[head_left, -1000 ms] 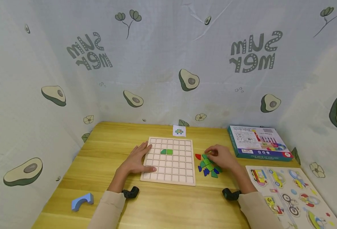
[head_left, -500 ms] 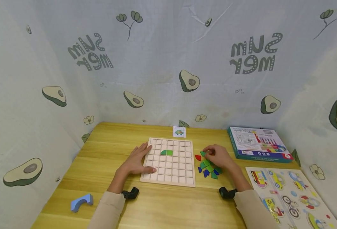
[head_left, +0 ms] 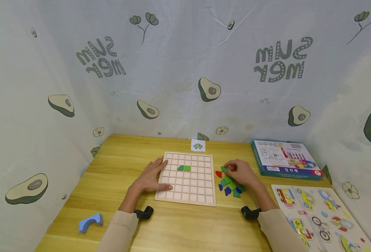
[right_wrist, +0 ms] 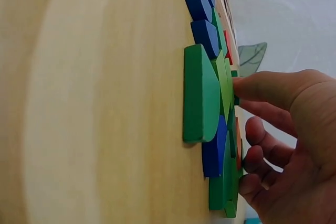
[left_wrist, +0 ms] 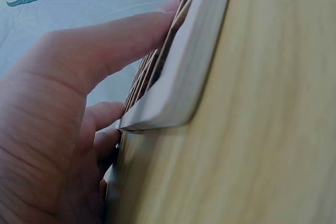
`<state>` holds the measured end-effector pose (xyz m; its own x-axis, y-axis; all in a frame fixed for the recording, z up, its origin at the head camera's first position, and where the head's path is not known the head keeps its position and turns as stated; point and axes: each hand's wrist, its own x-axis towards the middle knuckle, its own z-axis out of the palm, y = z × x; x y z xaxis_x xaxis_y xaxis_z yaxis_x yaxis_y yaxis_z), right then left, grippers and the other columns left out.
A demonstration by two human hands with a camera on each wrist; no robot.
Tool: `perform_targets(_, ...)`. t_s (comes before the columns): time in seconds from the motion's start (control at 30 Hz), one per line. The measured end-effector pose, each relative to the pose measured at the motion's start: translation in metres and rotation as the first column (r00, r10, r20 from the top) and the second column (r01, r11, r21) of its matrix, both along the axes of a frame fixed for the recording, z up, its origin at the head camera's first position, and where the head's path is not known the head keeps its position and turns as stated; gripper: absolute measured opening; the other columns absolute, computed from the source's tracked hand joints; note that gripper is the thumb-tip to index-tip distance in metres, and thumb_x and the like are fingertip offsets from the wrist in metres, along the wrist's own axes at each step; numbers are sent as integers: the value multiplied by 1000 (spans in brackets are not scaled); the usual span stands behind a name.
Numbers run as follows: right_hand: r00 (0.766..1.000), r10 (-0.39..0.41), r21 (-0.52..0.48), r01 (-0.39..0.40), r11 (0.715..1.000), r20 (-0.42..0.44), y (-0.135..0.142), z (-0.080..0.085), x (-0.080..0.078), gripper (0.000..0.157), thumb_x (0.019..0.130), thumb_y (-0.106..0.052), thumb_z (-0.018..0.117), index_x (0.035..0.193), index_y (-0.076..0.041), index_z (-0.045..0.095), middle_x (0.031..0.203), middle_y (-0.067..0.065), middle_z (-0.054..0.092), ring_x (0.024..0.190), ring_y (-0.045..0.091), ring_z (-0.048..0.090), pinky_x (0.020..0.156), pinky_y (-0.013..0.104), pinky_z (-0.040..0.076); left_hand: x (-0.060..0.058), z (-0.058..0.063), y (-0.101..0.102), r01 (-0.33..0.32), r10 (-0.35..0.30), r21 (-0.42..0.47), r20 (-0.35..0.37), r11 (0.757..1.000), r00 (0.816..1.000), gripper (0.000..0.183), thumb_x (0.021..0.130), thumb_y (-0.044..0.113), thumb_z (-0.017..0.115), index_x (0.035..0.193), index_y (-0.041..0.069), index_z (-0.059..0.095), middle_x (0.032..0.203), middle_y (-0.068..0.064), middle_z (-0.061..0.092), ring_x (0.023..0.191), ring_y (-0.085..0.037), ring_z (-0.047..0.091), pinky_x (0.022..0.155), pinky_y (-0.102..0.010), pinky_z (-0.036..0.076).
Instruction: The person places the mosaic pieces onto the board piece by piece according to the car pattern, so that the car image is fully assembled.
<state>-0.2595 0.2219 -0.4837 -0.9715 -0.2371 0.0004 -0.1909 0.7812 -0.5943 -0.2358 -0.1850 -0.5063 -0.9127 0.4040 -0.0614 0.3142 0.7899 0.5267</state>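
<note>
My left hand (head_left: pixel 149 177) rests on the left side of the pale wooden grid board (head_left: pixel 185 194), thumb lying over its cells and fingers spread along the edge. Two pieces sit in the grid: a green quarter-round block (head_left: pixel 180 168) and a light green square block (head_left: pixel 187 168). To the right of the board, my right hand (head_left: pixel 241 172) is over a heap of coloured blocks (head_left: pixel 230 185). Thumb and fingertips pinch a small dark green block (right_wrist: pixel 235 88) at the heap's far side; its full shape is hidden. A red quarter-round block (head_left: pixel 218 174) lies beside the heap.
A small pattern card (head_left: pixel 198 145) with a turtle picture lies behind the board. At the right are a boxed set (head_left: pixel 286 159) and a vehicle picture puzzle (head_left: pixel 323 213). A blue arch block (head_left: pixel 91 222) lies at the front left.
My right hand has shifted slightly left, and the dark green block at its fingertips has moved away from the rest of the heap. The left hand stays in place.
</note>
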Motion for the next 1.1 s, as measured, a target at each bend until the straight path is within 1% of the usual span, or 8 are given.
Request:
perform_targets(0.23,1000,-30,-30,30,999,-7,-2,2,4,25,94,-19,74,113,-2,72,85,6,54,78,20,50,67,29,41,0,1,1,1,-1,-12,9,1000,1000,115,77,67,77,165,16,24,175,-7,9,162,-28,8,132,-51,5)
perform_targets(0.3,999,-36,-40,35,999,-15,-4,3,6,25,94,-20,74,112,-3,72,85,6,54,78,20,50,67,29,40,0,1,1,1,-1,-9,7,1000,1000,116,76,67,77,165,15,25,175,-8,10,162,-29,9,132,-52,7)
perform_targets(0.43,999,-36,-73,34,997,-33,-8,5,9,24,94,-19,75,111,-2,72,86,6,55,78,20,49,66,28,41,-1,2,1,-3,3,-1,3,1000,1000,116,75,66,78,165,15,25,175,-9,12,162,-30,10,132,-53,8)
perform_targets(0.6,998,-24,-101,18,995,-59,-15,5,12,21,95,-18,74,109,-3,72,86,7,56,72,18,47,63,28,41,0,1,0,1,-1,12,-4,1000,1000,115,75,65,79,165,14,27,174,-10,13,162,-31,11,132,-53,8)
perform_targets(0.77,997,-17,-111,9,994,-70,-26,4,12,20,95,-18,74,109,-4,73,88,6,57,71,17,46,62,28,40,-2,0,0,-4,4,9,-8,1000,1000,115,74,66,79,164,15,29,174,-10,14,162,-31,12,132,-53,9)
perform_targets(0.9,997,-13,-137,3,991,-72,-37,6,12,21,95,-17,74,111,-3,72,89,7,57,70,18,47,62,29,40,-4,-1,2,-7,7,18,-13,1000,1000,114,74,67,79,164,17,30,174,-8,15,162,-30,12,132,-53,9)
perform_targets(1.1,997,18,-169,-31,985,-78,-58,0,9,20,94,-15,74,110,-3,72,87,6,56,68,16,44,64,29,39,-3,-3,0,-17,17,4,-7,1000,1000,114,74,66,80,164,17,30,174,-8,15,162,-29,11,132,-52,9)
